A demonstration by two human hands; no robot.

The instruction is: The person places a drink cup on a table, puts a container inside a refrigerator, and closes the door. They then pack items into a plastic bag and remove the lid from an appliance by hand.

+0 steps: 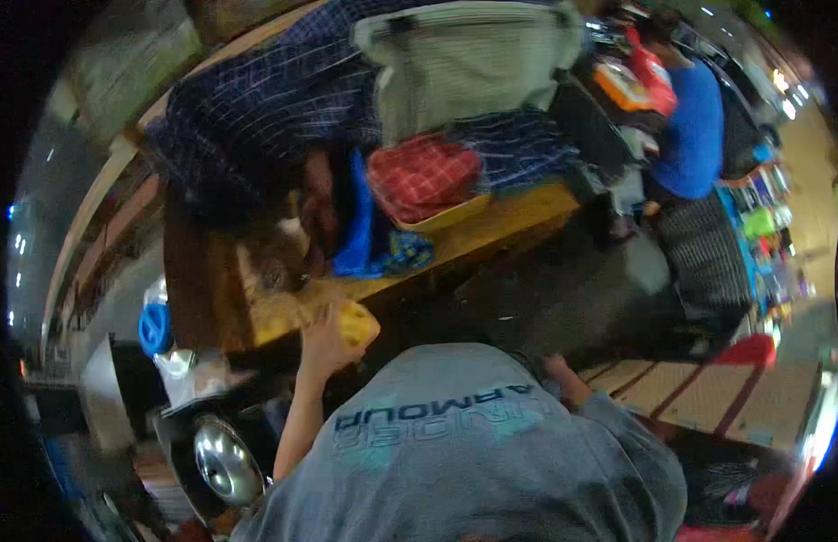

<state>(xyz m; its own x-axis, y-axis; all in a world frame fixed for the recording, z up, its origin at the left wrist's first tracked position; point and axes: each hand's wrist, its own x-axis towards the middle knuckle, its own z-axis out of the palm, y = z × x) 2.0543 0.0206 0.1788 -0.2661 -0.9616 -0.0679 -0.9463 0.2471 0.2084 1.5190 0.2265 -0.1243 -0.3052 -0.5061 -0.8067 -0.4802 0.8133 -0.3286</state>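
My left hand (325, 343) is closed around a soft yellow, sponge-like thing (358, 324); blur hides its exact kind. It is at the near edge of a wooden table (272, 323). My right hand (563, 378) is low beside the grey shirt (473, 443), close to a slatted wooden seat (708, 397). Its fingers are smeared and partly hidden, so I cannot see whether it holds anything. Beyond my left hand, a bright blue cloth (357, 221) and a small blue-and-yellow patterned cloth (408, 253) lie on the table.
A folded red checked cloth (425, 176) lies in a shallow tray before a pale open lid or panel (468, 68). Dark plaid fabric (265, 117) covers the far left. A person in blue (690, 131) is at right. A shiny metal bowl (226, 459) stands lower left, below a blue lid (154, 328).
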